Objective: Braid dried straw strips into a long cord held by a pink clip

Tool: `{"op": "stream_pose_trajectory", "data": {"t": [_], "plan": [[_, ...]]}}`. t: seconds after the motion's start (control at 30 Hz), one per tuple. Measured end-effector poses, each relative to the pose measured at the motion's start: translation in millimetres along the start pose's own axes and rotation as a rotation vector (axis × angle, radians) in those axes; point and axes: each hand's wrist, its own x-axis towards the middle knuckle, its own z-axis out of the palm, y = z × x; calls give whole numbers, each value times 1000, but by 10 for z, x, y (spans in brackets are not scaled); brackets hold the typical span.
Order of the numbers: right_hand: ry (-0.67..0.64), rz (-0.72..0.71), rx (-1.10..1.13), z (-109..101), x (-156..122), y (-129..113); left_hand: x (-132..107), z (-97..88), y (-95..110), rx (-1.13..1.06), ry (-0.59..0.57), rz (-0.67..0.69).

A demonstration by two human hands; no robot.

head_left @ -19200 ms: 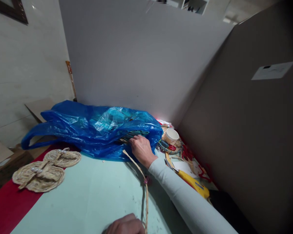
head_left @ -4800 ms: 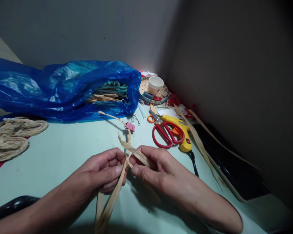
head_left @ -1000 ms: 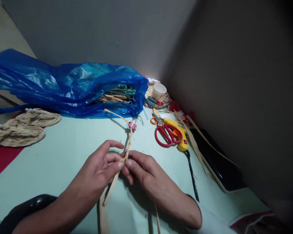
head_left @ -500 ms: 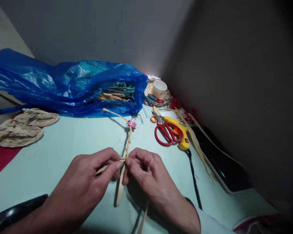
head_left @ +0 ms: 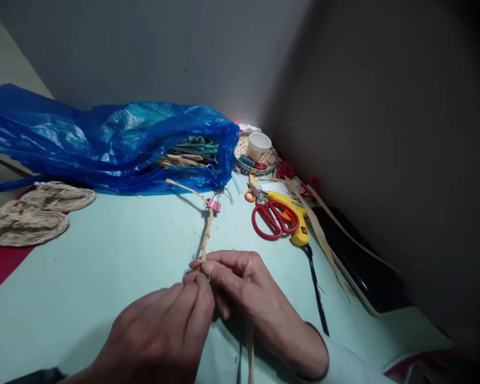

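A thin braid of pale plant fibre point(head_left: 208, 232) runs down from a pink binder clip point(head_left: 214, 205) that grips its upper part. My right hand point(head_left: 250, 293) pinches the braid's lower end between thumb and forefinger. Just below and to the left, my left hand point(head_left: 164, 330) is closed with its back turned up, its fingertips touching the same end; it hides most of the strands it grips. One loose flat fibre strip point(head_left: 250, 352) hangs below my right hand.
At the back lies a blue plastic bag point(head_left: 116, 144) with fibre strips inside. Woven soles point(head_left: 36, 218) rest at left. To the right are red-handled scissors point(head_left: 274, 218), a yellow glue gun point(head_left: 300, 229), a white cup point(head_left: 259, 145) on a woven tray point(head_left: 270, 160), and a black flat device point(head_left: 364, 266).
My left hand has rolled over and moved down and right, covering the strips that showed below the braid. My right hand keeps its pinch, and the braid's lower end has shifted slightly left.
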Motion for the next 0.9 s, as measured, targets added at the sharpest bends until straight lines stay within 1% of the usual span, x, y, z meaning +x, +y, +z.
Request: {"op": "stream_pose_trajectory", "data": {"t": [0.03, 0.1, 0.17, 0.23, 0.3, 0.33, 0.37, 0.4, 0.47, 0.5, 0.57, 0.63, 0.67, 0.77, 0.83, 0.9], "plan": [[6, 17, 18, 3, 6, -7, -25, 3, 30, -4, 1, -22], [23, 54, 54, 9, 11, -28, -42, -25, 67, -55, 18, -21], [41, 76, 80, 6, 4, -53, 7, -97, 44, -172, 20, -47], [33, 58, 84, -6, -10, -73, 125, -187, -55, -371, -23, -176], [11, 26, 77, -23, -23, -79, 282, -244, -196, -612, -71, -370], [-2, 12, 67, -31, -29, -77, 359, -248, -263, -686, -128, -474], [-13, 1, 57, -36, -34, -70, 427, -233, -315, -813, -225, -534], [-23, -6, 51, -40, -39, -60, 480, -201, -348, -977, -303, -603], [-42, -34, 70, -42, -51, -36, 535, -105, -351, -1314, -449, -681], [-46, -50, 84, -42, -59, -25, 539, -54, -330, -1443, -493, -722], [-37, -73, 75, -41, -78, -12, 517, 32, -278, -1585, -541, -807], [-18, -70, -10, -42, -99, -16, 488, 80, -253, -1611, -552, -878], [-13, -62, -59, -43, -109, -23, 479, 89, -257, -1602, -557, -890], [-32, -65, -185, -53, -129, -49, 493, 73, -298, -1507, -547, -825], [-41, -86, -289, -66, -135, -62, 527, 36, -310, -1420, -502, -768], [-41, -112, -415, -81, -143, -75, 562, -5, -297, -1376, -449, -747]]}}
